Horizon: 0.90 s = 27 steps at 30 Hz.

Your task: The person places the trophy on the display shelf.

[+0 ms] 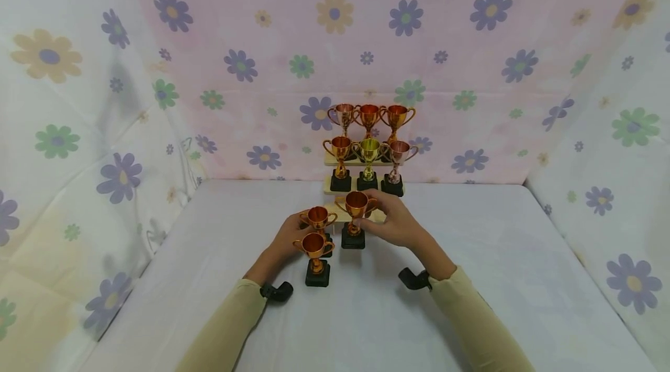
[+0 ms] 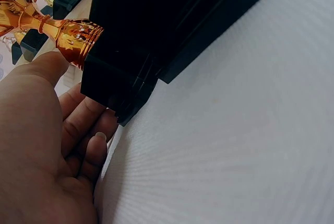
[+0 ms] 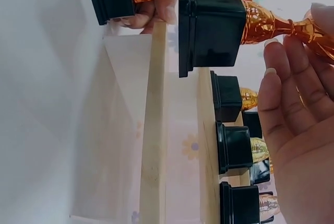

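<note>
My right hand (image 1: 395,224) grips an orange-gold trophy cup (image 1: 357,203) by its stem, its black base hanging in front of the lowest tier of a wooden stepped stand (image 3: 154,130). In the right wrist view, the fingertips lie along the stem. To the left, my left hand (image 1: 285,238) holds a second orange-gold trophy (image 1: 317,218), thumb at the foot of its stem and fingers behind the base. A third orange-gold trophy (image 1: 314,244) stands just in front of it and partly covers it. Its black base (image 2: 177,20) fills the top of the left wrist view.
Two rows of trophies occupy the upper tiers: a middle row with a yellow-gold trophy (image 1: 369,152) at its centre, and a back row (image 1: 369,113). A white cloth (image 1: 471,279) covers the table. Flowered cloth walls (image 1: 335,58) enclose the back and sides.
</note>
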Motion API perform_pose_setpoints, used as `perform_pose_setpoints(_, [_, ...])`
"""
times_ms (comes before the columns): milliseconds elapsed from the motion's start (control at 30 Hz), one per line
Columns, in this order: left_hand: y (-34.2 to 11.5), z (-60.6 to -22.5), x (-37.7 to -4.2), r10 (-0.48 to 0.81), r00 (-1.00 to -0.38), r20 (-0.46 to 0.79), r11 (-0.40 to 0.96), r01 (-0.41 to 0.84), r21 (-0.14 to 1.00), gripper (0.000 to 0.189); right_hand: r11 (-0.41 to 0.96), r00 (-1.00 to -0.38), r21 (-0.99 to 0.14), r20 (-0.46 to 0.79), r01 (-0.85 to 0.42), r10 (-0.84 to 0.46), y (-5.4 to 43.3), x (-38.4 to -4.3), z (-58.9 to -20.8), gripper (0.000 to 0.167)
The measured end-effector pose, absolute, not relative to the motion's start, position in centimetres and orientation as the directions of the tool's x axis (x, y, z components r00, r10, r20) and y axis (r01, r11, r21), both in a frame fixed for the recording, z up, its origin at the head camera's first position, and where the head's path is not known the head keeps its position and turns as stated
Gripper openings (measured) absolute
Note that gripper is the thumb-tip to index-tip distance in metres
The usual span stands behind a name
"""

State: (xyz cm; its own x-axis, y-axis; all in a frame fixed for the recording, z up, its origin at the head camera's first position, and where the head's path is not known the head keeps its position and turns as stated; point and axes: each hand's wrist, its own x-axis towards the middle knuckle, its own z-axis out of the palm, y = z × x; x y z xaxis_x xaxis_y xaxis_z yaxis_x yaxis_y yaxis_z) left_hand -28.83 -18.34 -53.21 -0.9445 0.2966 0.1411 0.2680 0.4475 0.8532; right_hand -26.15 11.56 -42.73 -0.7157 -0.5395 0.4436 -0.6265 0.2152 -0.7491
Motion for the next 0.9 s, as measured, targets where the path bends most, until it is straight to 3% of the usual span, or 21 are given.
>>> perform_pose_setpoints(267, [-18.4,-53.2,-28.8,0.296,-0.946,0.136,0.435,0.260,0.862,0.028,0.201,-0.725,-0.763,0.447,-0.615,-0.523,11.4,-26.9,-42.8,0.046])
perform_pose_setpoints(900, [-18.4,-53.3,-29.0,0.307,-0.943,0.129,0.436,0.260,0.862,0.039,0.225,-0.796,-0.801,0.432,-0.554,-0.424,10.9,-28.1,-42.9,0.049])
